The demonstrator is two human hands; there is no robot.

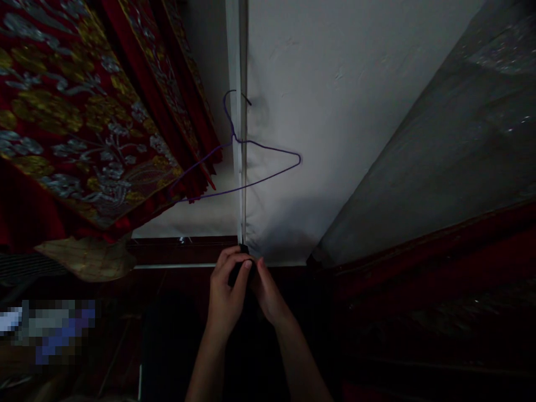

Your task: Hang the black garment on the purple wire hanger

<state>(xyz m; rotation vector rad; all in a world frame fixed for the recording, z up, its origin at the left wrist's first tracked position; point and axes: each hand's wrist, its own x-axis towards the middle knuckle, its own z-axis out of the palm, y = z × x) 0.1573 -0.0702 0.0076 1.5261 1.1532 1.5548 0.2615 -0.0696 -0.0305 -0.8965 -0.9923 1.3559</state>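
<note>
One small black piece [244, 247] at the lower end of a white strip [240, 212]. Left hand [228, 282]: grip nearly closed on it. Right hand [271, 296]: just beside, fingertips hidden, cannot tell its grip. Purple wire hanger [234, 135] higher up, hook passing behind the strip; red embroidered cloth [90, 111] off the left edge

Bare forearms [210, 352] slant inward from the bottom edge of the view. The left grip [226, 290] has bent fingers [235, 258], the thumb tip [247, 265] close to them. Just beside it, the right grip [270, 297] points its thumb up, other fingers mostly hidden.
</note>
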